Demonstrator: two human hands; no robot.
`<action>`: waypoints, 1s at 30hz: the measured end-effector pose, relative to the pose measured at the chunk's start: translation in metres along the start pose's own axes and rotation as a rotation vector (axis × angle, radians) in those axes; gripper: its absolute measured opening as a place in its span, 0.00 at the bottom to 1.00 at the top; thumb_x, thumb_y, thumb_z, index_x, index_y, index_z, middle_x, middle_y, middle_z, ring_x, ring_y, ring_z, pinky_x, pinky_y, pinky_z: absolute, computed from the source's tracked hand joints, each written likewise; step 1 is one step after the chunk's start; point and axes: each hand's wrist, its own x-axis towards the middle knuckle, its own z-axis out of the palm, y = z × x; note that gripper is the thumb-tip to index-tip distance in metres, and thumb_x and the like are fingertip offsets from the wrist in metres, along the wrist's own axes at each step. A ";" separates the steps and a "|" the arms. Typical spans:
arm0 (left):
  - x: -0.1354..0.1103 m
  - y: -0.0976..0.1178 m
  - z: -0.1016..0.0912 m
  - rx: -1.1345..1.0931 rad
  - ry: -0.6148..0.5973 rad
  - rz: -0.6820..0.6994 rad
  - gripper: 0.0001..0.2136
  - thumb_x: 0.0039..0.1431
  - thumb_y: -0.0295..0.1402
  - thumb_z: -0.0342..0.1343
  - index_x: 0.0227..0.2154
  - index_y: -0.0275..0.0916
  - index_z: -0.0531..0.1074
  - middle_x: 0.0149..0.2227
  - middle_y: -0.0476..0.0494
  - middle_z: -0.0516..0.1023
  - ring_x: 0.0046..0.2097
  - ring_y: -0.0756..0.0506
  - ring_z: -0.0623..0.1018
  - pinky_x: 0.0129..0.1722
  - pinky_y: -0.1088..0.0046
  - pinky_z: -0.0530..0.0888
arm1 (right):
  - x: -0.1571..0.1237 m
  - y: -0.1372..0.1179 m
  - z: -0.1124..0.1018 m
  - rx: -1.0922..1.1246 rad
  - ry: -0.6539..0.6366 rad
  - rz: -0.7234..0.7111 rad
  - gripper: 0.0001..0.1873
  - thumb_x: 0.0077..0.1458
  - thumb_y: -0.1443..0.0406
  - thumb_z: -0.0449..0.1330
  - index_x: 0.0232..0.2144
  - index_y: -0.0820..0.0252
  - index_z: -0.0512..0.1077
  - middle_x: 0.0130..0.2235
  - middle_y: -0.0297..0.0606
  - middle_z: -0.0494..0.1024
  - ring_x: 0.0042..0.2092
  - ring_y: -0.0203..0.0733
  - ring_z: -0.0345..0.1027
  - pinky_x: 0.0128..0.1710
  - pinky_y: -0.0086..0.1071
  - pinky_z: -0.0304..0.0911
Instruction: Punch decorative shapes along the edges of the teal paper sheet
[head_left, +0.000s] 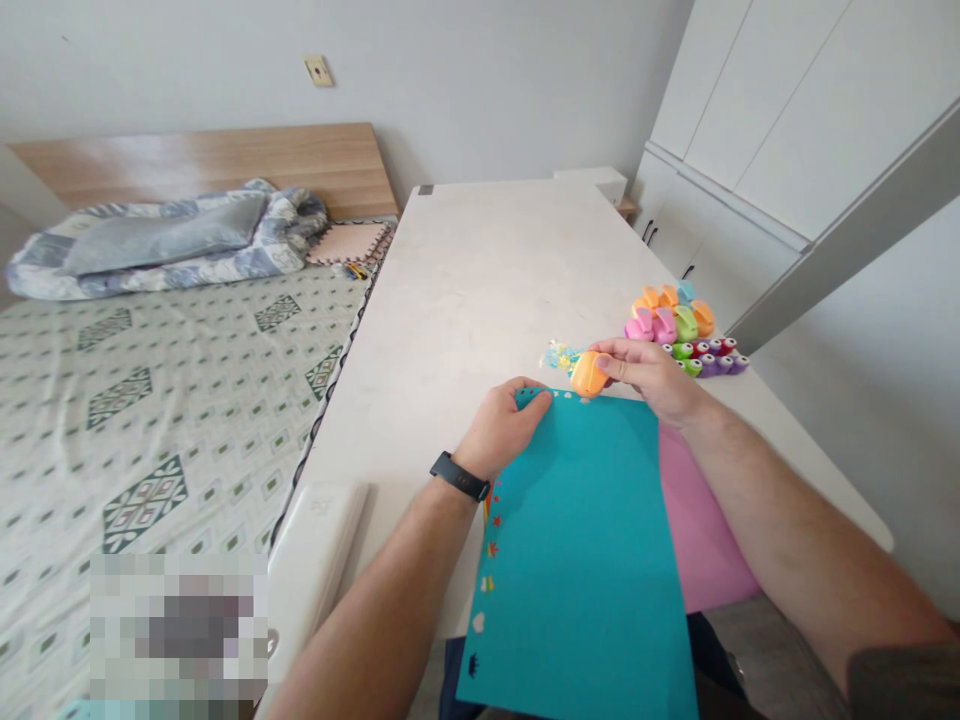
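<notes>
A large teal sheet of paper (pixel 585 540) hangs over the near table edge, with punched shapes such as stars, a heart and a crown along its left side and a few more along the top. My left hand (pixel 510 425) pinches its top left corner, thumb on top. In my right hand (pixel 652 375) is an orange craft punch (pixel 589 374), set at the sheet's top edge; its slot is hidden. Just behind the punch lies a small pile of paper cutouts (pixel 559 355). A pink sheet (pixel 705 530) shows from under the teal one on the right.
Several orange, pink and green craft punches (pixel 664 322) stand in rows at the table's right edge, beside smaller purple, red and green ones (pixel 712 360). A long white box (pixel 319 560) lies at the near left. Left of the white table (pixel 480 260) is a bed (pixel 202 400).
</notes>
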 end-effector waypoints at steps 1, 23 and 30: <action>0.000 0.000 0.000 0.005 0.002 -0.003 0.17 0.62 0.47 0.59 0.42 0.38 0.79 0.32 0.45 0.81 0.29 0.48 0.76 0.26 0.75 0.68 | 0.001 0.001 -0.001 0.005 0.049 -0.017 0.20 0.57 0.50 0.69 0.43 0.58 0.80 0.41 0.41 0.84 0.41 0.47 0.76 0.43 0.39 0.69; 0.000 0.000 0.000 0.065 0.000 -0.046 0.17 0.64 0.45 0.57 0.43 0.37 0.79 0.33 0.45 0.81 0.31 0.48 0.75 0.28 0.75 0.69 | 0.011 0.000 -0.001 0.123 0.325 -0.137 0.20 0.56 0.51 0.70 0.46 0.54 0.80 0.44 0.40 0.84 0.45 0.46 0.79 0.42 0.36 0.71; 0.002 -0.003 0.001 0.103 0.011 -0.015 0.15 0.63 0.43 0.56 0.42 0.37 0.79 0.33 0.44 0.81 0.31 0.48 0.75 0.29 0.75 0.68 | 0.014 0.000 0.004 0.199 0.316 -0.144 0.23 0.54 0.51 0.72 0.47 0.54 0.76 0.44 0.39 0.84 0.44 0.45 0.80 0.45 0.40 0.74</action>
